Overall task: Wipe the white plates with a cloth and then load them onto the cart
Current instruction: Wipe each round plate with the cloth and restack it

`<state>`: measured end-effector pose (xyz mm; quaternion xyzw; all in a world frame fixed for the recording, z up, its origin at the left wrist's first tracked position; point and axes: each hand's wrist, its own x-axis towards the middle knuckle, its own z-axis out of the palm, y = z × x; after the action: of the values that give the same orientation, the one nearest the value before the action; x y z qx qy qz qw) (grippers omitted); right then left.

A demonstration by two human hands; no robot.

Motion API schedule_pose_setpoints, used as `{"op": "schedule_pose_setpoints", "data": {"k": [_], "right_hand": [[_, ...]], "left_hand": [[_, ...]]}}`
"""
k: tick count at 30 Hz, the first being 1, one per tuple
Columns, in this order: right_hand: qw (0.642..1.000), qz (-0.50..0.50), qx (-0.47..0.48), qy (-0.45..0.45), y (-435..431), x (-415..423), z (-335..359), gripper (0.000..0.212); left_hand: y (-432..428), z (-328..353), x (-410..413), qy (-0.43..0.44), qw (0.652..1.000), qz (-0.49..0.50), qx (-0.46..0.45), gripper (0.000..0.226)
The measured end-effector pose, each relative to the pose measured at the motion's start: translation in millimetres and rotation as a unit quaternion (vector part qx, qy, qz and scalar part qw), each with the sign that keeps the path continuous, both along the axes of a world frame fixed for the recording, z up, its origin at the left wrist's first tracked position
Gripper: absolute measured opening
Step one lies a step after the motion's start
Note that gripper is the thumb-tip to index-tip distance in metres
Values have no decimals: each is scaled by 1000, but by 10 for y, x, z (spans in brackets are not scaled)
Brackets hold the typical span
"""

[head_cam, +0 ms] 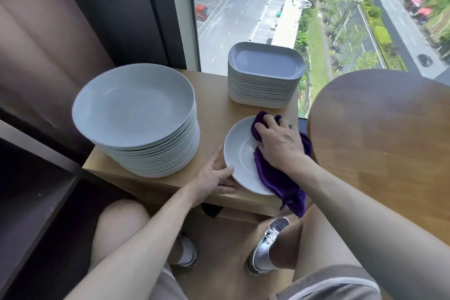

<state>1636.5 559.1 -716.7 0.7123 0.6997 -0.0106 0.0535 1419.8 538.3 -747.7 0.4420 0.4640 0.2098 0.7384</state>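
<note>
Your left hand (214, 175) pinched the plate (239, 153) rim at the table (219, 114) edge while your right hand (280, 141) bunched the cloth (280, 182) on it; hard wiping could tip it off

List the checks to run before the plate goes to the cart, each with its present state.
1. Left hand holds the plate by its rim: ok.
2. Right hand presses the purple cloth on the plate: ok.
3. Plate wiped all over: cannot tell.
4. Plate rests on the small table, near its front edge: ok.
5. Cart in view: not ok.
6. Round stack stands apart from the plate: ok.
</note>
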Motion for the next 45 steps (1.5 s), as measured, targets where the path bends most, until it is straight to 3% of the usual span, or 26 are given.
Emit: {"op": "schedule_pose_setpoints", "data": {"k": [4,13,18,23,27,30,38,45], "right_hand": [[997,-49,-18,-56,-151,99,36,38],[995,-64,-68,24,-616,-25,164,34],[977,-44,-111,174,-622,-226,172,28],[964,12,-53,261,-486,-452,75,22],[974,52,3,220,-328,-479,-49,28],[983,44,18,177,-147,-446,-78,34],[993,8,16,118,-21,-354,-74,34],[995,-61,-29,78,-118,-147,43,38]], "left_hand": [[-5,-20,-11,-6,1000,6,2,79],[16,-36,-1,-2,1000,9,-1,80],[21,-25,31,-9,1000,11,0,75],[56,-67,31,-16,1000,11,9,59],[61,-78,46,-22,1000,18,-2,45],[45,-77,71,-17,999,34,1,47],[44,-120,53,-6,999,30,-10,58],[61,-175,71,33,998,50,5,51]]}}
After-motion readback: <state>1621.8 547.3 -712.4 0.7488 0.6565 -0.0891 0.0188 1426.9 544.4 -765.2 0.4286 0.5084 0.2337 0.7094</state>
